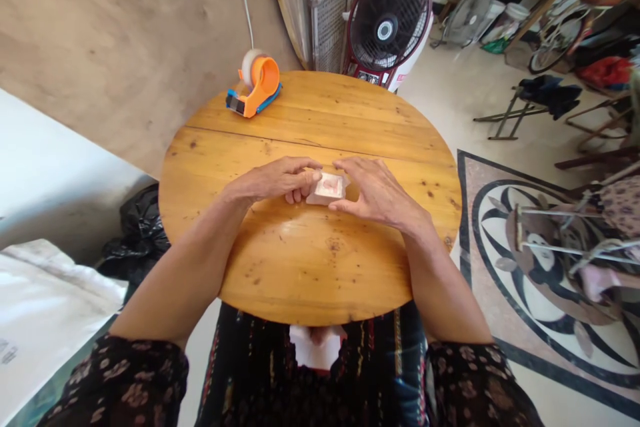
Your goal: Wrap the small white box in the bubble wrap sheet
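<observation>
A small pale pack (329, 185) with a pinkish patch on its top lies on the round wooden table (320, 267); it looks like a little box or a wrapped stack, but I cannot tell which. My left hand (280, 180) is at its left side, thumb over the corner and the lower fingers curled against the edge. On the other side, my right hand (377, 192) has thumb and fingers spread apart around the pack's right end. The right thumb is by the near corner, and the right index finger is just past the far edge.
An orange tape dispenser (263, 83) with a roll of clear tape stands at the table's far left. Behind the table is a fan (387, 23). A plywood panel (150, 27) rises on the left, above a black plastic bag (140, 227). A folding stool (515, 110) stands right.
</observation>
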The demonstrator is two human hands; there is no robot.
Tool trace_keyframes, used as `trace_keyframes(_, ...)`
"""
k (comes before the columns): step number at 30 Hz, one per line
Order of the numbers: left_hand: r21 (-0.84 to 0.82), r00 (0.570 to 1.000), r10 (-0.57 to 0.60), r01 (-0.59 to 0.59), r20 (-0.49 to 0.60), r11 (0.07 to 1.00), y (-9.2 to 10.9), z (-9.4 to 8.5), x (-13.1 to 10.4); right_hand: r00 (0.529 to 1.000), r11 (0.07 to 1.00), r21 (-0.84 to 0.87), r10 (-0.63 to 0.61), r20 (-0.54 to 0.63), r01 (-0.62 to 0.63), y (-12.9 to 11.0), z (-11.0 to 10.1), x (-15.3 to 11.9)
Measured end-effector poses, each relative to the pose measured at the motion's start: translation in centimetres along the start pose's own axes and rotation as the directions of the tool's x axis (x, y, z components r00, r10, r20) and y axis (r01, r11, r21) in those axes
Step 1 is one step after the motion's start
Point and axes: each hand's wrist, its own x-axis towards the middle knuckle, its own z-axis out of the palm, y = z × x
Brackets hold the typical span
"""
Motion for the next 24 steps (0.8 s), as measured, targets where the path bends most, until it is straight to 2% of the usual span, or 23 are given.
trace_keyframes(5,0.017,1.0,0.003,-0.003,-0.024,1.0,0.0,0.3,0.4,0.994,0.996,0.03,-0.077,-0.072,0.079,-0.4,-0.3,-0.1)
trace_keyframes(11,0.03,1.0,-0.003,0.004,-0.014,1.0,-0.1,0.3,0.3,0.993,0.993,0.03,-0.114,-0.038,0.116,-0.4,-0.5,-0.2)
trace_keyframes(18,0.01,1.0,0.0,0.001,-0.015,1.0,-0.3,0.3,0.3,0.994,0.994,0.025,-0.104,-0.032,0.105,-0.7,-0.2,0.0)
trace_keyframes(22,-0.034,0.998,-0.001,-0.001,-0.059,0.999,-0.3,0.3,0.4,0.995,0.997,0.041,-0.056,-0.088,0.059,-0.1,-0.1,0.1)
trace_keyframes(24,-0.055,0.996,-0.003,-0.002,-0.088,0.998,-0.3,0.4,0.5,0.997,0.999,0.043,-0.026,-0.073,0.029,0.4,0.0,0.1)
